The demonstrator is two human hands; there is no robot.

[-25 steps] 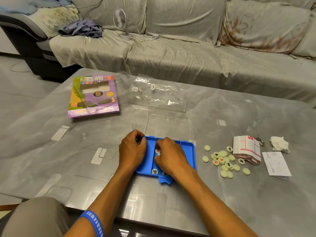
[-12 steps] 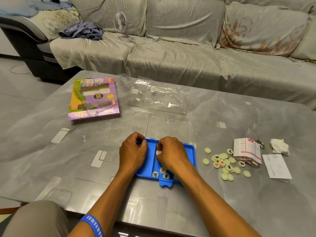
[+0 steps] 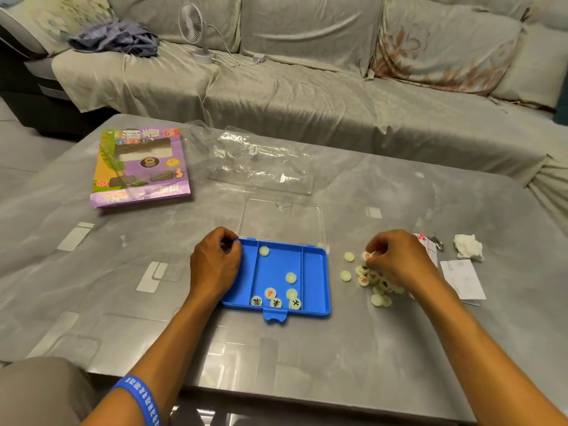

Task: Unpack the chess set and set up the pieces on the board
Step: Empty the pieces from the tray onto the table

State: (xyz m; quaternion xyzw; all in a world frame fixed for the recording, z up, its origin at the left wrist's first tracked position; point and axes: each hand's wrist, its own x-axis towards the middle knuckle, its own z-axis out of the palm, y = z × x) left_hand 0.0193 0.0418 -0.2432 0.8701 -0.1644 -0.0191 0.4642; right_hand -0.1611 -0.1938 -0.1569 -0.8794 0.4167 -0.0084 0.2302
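A blue plastic case lies open on the grey table, its clear lid flat behind it. Several pale round chess pieces sit in its middle compartment. My left hand grips the case's left wall. My right hand is over a pile of chess pieces on the table to the right of the case, fingertips pinched on one red-marked piece. The folded paper board lies partly hidden behind that hand.
A purple game box lies at the back left, and an empty clear plastic bag behind the lid. A white slip, a crumpled tissue and a small metal clip lie at the right. A sofa with a small fan stands beyond.
My right hand has left the blue case and moved right to the pile on the table, carrying a piece. My left hand stays on the case's left wall.
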